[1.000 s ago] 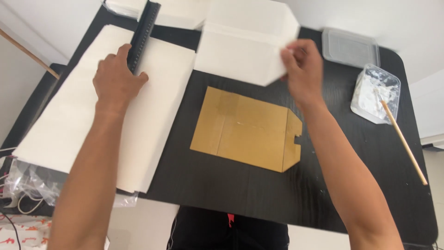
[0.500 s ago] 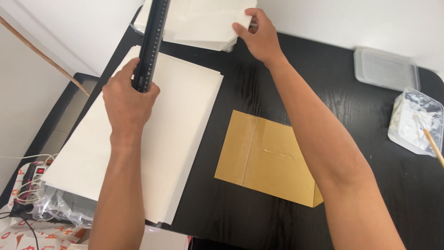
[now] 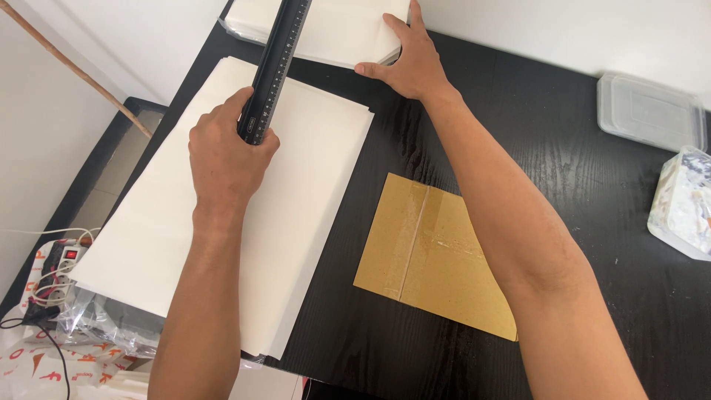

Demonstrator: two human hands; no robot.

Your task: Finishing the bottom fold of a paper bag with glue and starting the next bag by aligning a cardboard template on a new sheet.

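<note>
My left hand (image 3: 226, 152) grips the near end of a long black ruler (image 3: 275, 67) that runs away from me over a large stack of cream paper sheets (image 3: 222, 215) on the black table (image 3: 518, 133). My right hand (image 3: 411, 63) reaches to the far edge and rests flat, fingers spread, on a smaller pile of folded cream paper (image 3: 333, 30), touching its right corner. A flat brown cardboard piece (image 3: 433, 255) with a strip of clear tape lies under my right forearm.
A clear plastic lidded box (image 3: 648, 111) sits at the far right, and a clear bag with white stuff (image 3: 685, 204) lies nearer at the right edge. A thin wooden stick (image 3: 74, 67) leans at the left. A power strip (image 3: 55, 270) and plastic bags are below left.
My right hand has set the folded paper down on the far pile and now rests on it. The view has shifted toward the far left; my left hand still holds the ruler.
</note>
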